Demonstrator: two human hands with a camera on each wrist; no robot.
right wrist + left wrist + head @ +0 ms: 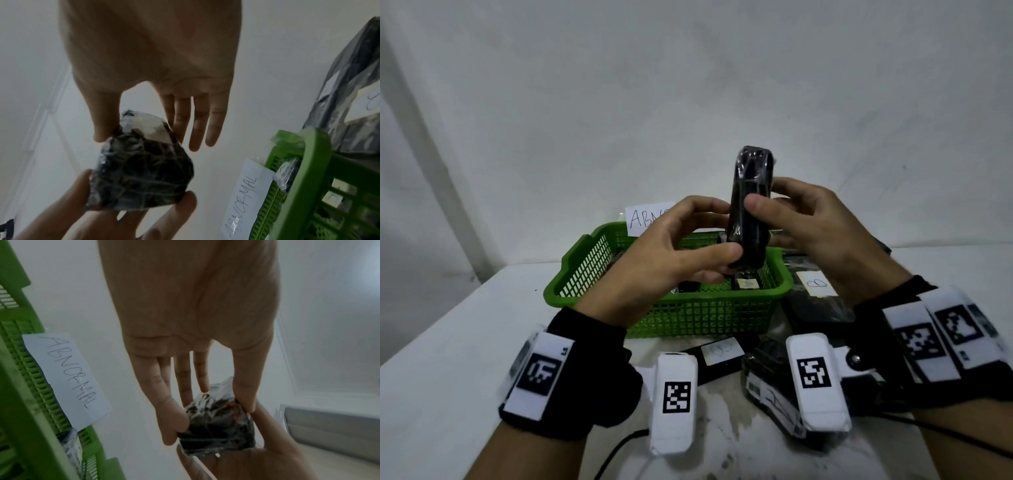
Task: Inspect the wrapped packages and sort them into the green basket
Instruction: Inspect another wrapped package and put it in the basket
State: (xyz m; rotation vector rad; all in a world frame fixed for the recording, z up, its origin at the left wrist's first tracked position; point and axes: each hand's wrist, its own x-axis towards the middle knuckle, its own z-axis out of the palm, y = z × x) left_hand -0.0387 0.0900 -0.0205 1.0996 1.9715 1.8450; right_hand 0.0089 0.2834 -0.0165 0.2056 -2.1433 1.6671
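The left hand (pixel 671 253) pinched the low end of the wrapped black package (pixel 750 205) between thumb and fingers, in the middle of the head view. The package stood up tall, most likely so each side could be looked at. Below it sat the green basket (pixel 585 260), its top open, with a paper sign (pixel 643 217) reading ABNORMAL on its far wall, so there was room to drop the package straight down. The right hand (pixel 815 229) held the package's middle, thumb in front, fingers curled behind. More wrapped packages (pixel 815 291) lay lower right, just beside the basket.
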